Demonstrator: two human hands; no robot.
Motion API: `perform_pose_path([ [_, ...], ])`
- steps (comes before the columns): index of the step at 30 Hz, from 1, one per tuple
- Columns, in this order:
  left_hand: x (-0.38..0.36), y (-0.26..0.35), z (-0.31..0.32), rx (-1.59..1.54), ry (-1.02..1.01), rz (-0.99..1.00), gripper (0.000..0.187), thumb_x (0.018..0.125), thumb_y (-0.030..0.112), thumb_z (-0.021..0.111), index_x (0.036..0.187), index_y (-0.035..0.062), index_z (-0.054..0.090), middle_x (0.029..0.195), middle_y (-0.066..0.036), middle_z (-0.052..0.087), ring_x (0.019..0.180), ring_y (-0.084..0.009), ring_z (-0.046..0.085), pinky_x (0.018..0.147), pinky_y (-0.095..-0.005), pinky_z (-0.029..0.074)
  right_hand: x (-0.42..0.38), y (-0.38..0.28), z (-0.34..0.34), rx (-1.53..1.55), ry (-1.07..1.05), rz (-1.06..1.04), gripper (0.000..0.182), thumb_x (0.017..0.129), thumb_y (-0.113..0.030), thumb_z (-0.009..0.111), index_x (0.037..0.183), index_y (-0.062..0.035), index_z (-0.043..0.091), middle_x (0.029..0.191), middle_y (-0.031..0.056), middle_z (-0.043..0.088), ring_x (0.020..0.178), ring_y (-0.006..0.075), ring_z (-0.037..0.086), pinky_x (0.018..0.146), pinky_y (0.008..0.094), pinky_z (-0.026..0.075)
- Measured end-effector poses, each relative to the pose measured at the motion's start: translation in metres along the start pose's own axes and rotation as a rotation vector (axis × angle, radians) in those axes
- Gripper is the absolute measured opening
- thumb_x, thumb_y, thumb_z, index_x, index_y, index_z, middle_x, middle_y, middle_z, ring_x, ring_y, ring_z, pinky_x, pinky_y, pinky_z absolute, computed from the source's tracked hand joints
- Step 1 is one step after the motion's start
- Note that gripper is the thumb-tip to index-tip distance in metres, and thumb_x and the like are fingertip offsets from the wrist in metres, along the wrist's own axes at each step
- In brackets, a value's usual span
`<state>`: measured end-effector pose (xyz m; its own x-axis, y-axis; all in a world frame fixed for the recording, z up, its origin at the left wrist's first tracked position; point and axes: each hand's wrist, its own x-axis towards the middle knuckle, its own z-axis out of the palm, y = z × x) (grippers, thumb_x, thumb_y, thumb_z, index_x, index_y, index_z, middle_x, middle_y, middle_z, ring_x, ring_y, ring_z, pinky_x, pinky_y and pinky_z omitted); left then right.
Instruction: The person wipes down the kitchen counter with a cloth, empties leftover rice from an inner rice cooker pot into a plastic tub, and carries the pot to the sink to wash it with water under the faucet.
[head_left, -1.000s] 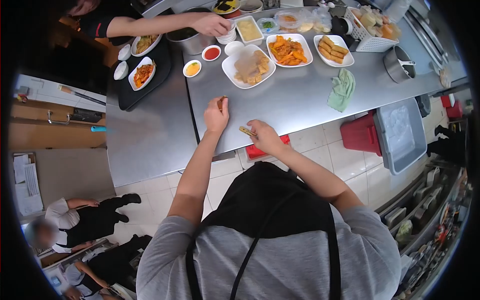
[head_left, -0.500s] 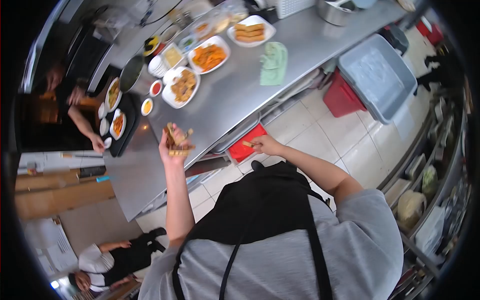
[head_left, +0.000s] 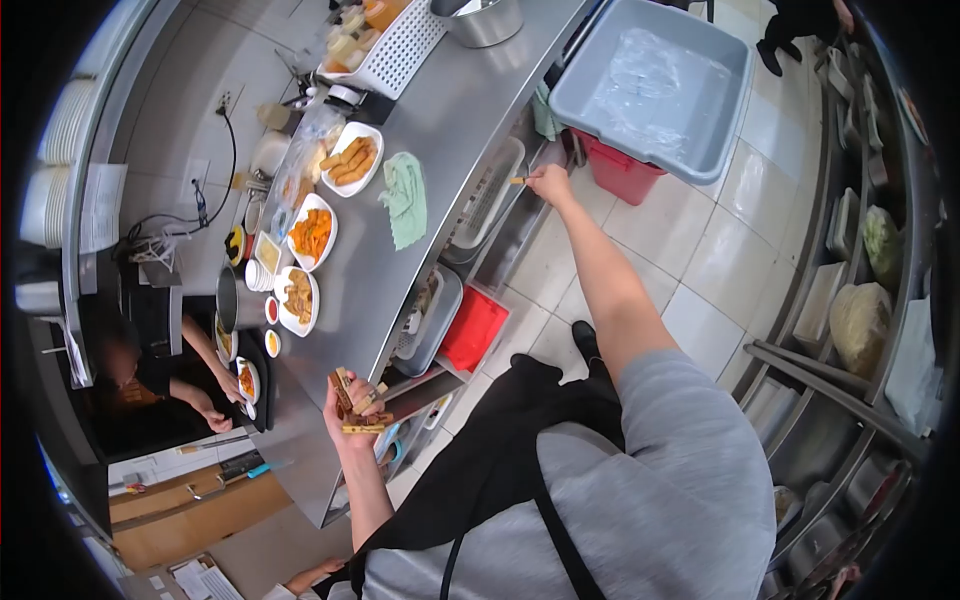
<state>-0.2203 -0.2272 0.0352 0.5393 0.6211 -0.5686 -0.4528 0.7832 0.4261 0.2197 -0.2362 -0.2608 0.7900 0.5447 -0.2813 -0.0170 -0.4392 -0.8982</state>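
Several wooden clothespins (head_left: 366,424) are gripped in my left hand (head_left: 345,420), which is near the metal counter's front edge. My right hand (head_left: 549,184) stretches out to the upper right and pinches one small wooden clothespin (head_left: 519,181) above an open drawer under the counter. A red item (head_left: 474,330) lies in a lower drawer between my hands. On the counter (head_left: 400,120) are white dishes of fried rolls (head_left: 352,160), orange food (head_left: 312,232) and brown food (head_left: 298,297), beside a green cloth (head_left: 404,200).
A grey tub (head_left: 655,85) rests on a red bin (head_left: 615,165) at upper right. A white basket (head_left: 400,50) and metal pot (head_left: 482,20) stand at the counter's far end. A co-worker's hands (head_left: 215,410) are by a black tray at left. Shelves line the right.
The view has turned and shifted. My right hand has reached farther out, from near the red item to the drawer near the grey tub, still with a clothespin. My left hand keeps its clothespins.
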Motion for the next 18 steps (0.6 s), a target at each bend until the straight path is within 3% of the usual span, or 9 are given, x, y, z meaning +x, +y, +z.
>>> perform_pose_path([
  [2,0.0,-0.005,0.003,0.021,0.008,-0.031,0.033,0.088,0.035,0.038,0.089,0.0029,0.048,0.062,0.0,0.037,0.049,-0.0093,0.035,0.042,-0.0238,0.03,0.019,-0.005,0.004,-0.527,-0.034,-0.183,0.016,0.07,-0.017,0.061,0.078,-0.0034,0.063,0.083,0.0168,0.062,0.081,0.0281,0.06,0.071,0.0376,0.048],
  [3,-0.001,-0.008,0.006,0.035,0.024,-0.03,0.034,0.088,0.035,0.038,0.089,0.0029,0.048,0.062,0.0,0.038,0.049,-0.0092,0.036,0.042,-0.0237,0.03,0.028,-0.009,0.005,-0.519,-0.03,-0.185,0.016,0.07,-0.017,0.061,0.078,-0.0034,0.063,0.083,0.0168,0.062,0.081,0.0281,0.06,0.071,0.0376,0.048],
  [5,-0.003,-0.008,0.003,0.05,-0.003,-0.039,0.034,0.088,0.035,0.038,0.09,0.0028,0.049,0.063,0.001,0.037,0.05,-0.0091,0.036,0.043,-0.024,0.031,0.045,-0.02,0.011,-0.467,-0.101,-0.17,0.028,0.071,-0.015,0.058,0.097,-0.0056,0.058,0.096,0.0172,0.059,0.091,0.0289,0.057,0.077,0.0385,0.046],
  [9,-0.008,-0.006,-0.001,0.075,0.004,-0.007,0.034,0.088,0.035,0.038,0.091,0.0031,0.05,0.063,0.001,0.037,0.051,-0.0089,0.036,0.043,-0.0243,0.031,0.027,-0.086,-0.015,-0.475,-0.181,-0.077,0.044,0.072,-0.014,0.054,0.115,-0.0098,0.046,0.106,0.014,0.055,0.099,0.0285,0.053,0.081,0.037,0.044],
  [12,-0.01,-0.005,0.0,0.088,0.039,0.032,0.033,0.088,0.034,0.037,0.091,0.0032,0.049,0.062,0.001,0.037,0.05,-0.009,0.035,0.043,-0.0241,0.031,0.047,-0.06,0.01,-0.588,-0.275,-0.169,0.043,0.072,-0.013,0.053,0.114,-0.0113,0.047,0.107,0.0132,0.055,0.1,0.0281,0.052,0.082,0.0372,0.044],
  [14,-0.01,-0.002,-0.001,0.062,0.068,0.058,0.034,0.089,0.034,0.036,0.091,0.0032,0.049,0.062,0.001,0.037,0.05,-0.0092,0.035,0.043,-0.0243,0.031,0.041,-0.044,0.008,-0.59,-0.327,-0.228,0.037,0.069,-0.015,0.057,0.106,-0.0118,0.053,0.098,0.0116,0.059,0.09,0.0294,0.057,0.077,0.0366,0.046],
  [16,-0.007,-0.002,0.004,0.03,0.067,0.068,0.033,0.088,0.034,0.037,0.089,0.0029,0.048,0.062,0.0,0.037,0.05,-0.0098,0.036,0.043,-0.025,0.032,0.028,-0.033,-0.007,-0.539,-0.319,-0.277,0.023,0.07,-0.014,0.061,0.092,-0.0074,0.06,0.08,0.0095,0.063,0.067,0.023,0.06,0.06,0.0311,0.048],
  [17,-0.005,-0.001,0.008,0.007,0.063,0.076,0.033,0.088,0.034,0.037,0.088,0.0026,0.048,0.062,-0.001,0.038,0.05,-0.0104,0.036,0.043,-0.0257,0.032,0.026,-0.021,-0.013,-0.544,-0.324,-0.279,0.023,0.07,-0.014,0.061,0.092,-0.0074,0.06,0.08,0.0095,0.063,0.067,0.023,0.06,0.06,0.0311,0.048],
  [18,-0.004,-0.002,0.01,0.001,0.065,0.078,0.033,0.088,0.034,0.037,0.088,0.0026,0.048,0.062,-0.001,0.038,0.05,-0.0104,0.036,0.043,-0.0257,0.032,0.027,-0.002,-0.016,-0.014,-0.297,-0.037,0.016,0.071,-0.013,0.061,0.086,-0.006,0.061,0.073,0.0073,0.062,0.059,0.0174,0.056,0.053,0.0267,0.044],
])
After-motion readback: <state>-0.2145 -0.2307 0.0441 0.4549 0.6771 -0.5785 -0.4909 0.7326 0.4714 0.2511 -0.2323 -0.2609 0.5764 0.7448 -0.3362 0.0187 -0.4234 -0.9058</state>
